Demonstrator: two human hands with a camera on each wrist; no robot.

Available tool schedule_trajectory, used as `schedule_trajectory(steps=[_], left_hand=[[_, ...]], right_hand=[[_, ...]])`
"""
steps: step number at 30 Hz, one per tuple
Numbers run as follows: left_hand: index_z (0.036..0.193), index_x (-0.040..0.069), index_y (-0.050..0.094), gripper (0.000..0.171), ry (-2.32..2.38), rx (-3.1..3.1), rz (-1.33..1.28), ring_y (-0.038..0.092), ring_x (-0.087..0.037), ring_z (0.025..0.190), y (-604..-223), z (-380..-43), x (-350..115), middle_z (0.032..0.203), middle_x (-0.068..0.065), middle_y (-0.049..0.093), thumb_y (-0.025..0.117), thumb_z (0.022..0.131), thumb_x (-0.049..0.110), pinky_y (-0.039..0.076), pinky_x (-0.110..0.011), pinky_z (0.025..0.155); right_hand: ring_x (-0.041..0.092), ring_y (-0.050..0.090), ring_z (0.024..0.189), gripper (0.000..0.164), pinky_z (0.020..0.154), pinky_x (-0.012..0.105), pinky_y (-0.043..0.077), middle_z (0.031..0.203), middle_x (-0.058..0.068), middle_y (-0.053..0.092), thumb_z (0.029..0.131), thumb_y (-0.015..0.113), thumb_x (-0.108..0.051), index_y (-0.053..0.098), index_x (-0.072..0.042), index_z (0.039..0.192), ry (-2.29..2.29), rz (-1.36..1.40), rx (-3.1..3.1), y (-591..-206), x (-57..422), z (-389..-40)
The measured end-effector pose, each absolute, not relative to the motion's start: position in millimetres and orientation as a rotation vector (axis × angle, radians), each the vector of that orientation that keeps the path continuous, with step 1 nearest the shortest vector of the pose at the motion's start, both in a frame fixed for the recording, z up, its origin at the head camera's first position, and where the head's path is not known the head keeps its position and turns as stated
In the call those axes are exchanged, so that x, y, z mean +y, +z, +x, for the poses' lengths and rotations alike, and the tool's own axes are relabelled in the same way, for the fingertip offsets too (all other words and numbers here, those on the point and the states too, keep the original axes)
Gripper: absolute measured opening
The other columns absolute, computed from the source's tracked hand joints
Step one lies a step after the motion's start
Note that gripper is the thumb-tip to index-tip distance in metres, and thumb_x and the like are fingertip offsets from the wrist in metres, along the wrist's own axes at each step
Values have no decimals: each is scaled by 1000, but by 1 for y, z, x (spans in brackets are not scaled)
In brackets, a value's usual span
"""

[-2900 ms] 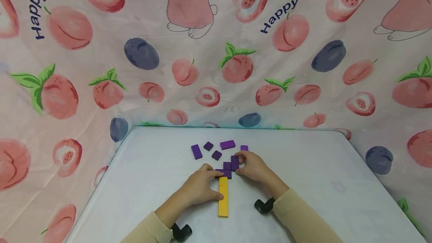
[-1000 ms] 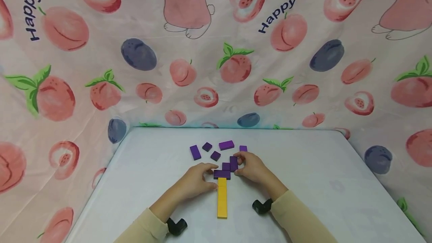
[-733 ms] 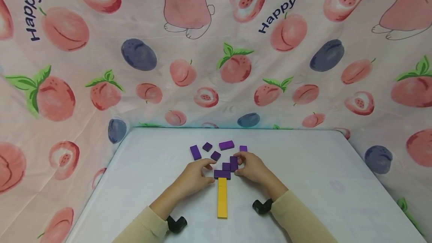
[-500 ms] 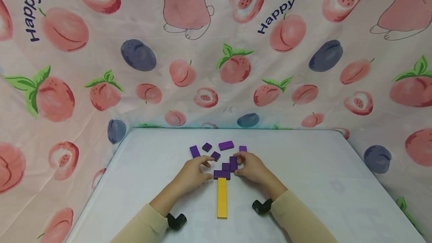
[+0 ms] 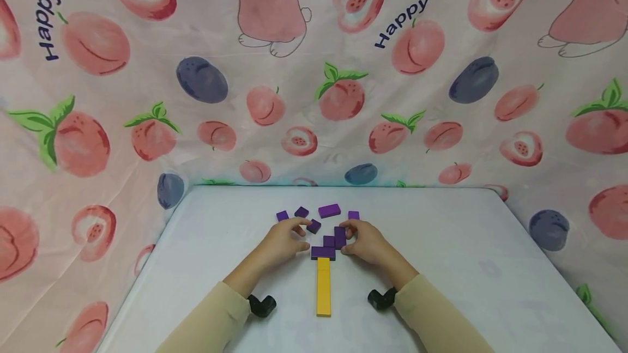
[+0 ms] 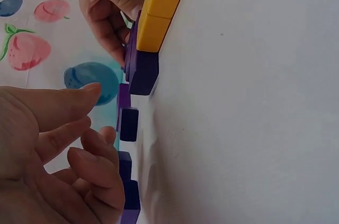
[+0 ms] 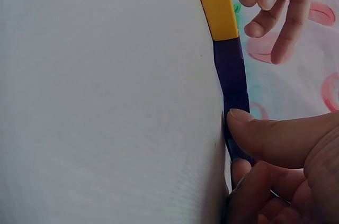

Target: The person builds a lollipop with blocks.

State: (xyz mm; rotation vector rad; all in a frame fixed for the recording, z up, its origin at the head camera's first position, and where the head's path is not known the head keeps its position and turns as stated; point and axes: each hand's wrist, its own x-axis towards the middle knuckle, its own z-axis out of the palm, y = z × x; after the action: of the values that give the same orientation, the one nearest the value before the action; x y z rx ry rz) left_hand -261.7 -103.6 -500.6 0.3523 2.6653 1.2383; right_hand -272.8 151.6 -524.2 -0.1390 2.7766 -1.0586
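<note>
My right hand (image 5: 368, 244) pinches a purple block (image 5: 340, 237) between thumb and fingers, its long side pointing away from me. Against that block's left side sits a small purple block (image 5: 328, 241). Nearer me, a crosswise purple block (image 5: 322, 253) caps a column of yellow blocks (image 5: 323, 287). Left of them hovers my left hand (image 5: 279, 241), thumb and fingers apart with nothing between them. Its index fingertip is right beside a loose purple cube (image 5: 314, 226), and the hand partly covers another purple block (image 5: 282, 215). The left wrist view shows the gap between thumb (image 6: 79, 97) and fingers.
Farther back on the white table (image 5: 441, 244) lie a small dark purple block (image 5: 301, 212) and a longer purple block (image 5: 329, 211). One more purple block (image 5: 354, 215) stands just behind my right hand. A fruit-patterned cloth (image 5: 304, 97) rises behind the table.
My left hand has let go of the crosswise purple block and yellow column, moving away from me and left to the loose cube. The right hand stays at its block.
</note>
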Motion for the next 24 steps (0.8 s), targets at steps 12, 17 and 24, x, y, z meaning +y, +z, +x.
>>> schedule_trajectory(steps=[12,17,24], left_hand=[[136,18,72,49,1252,2628,299,60,-23,88,-502,-278,-102,107,-5,69,85,89,8,53,-33,76],[134,19,74,49,1223,2656,315,59,-23,92,-501,-287,-99,106,-4,68,86,88,6,52,-33,78],[133,17,75,50,1182,2695,362,59,-23,93,-501,-294,-96,108,-8,69,85,86,3,51,-34,80]], right_hand=[[22,57,100,57,96,43,52,98,0,61,82,92,-9,71,-17,134,-1071,-114,2777,-527,151,-270],[22,57,101,57,98,45,53,98,0,62,81,92,-10,71,-16,134,-1067,-124,2785,-524,152,-272],[22,57,101,57,100,46,53,98,0,62,82,92,-10,71,-17,134,-1072,-126,2780,-523,152,-273]])
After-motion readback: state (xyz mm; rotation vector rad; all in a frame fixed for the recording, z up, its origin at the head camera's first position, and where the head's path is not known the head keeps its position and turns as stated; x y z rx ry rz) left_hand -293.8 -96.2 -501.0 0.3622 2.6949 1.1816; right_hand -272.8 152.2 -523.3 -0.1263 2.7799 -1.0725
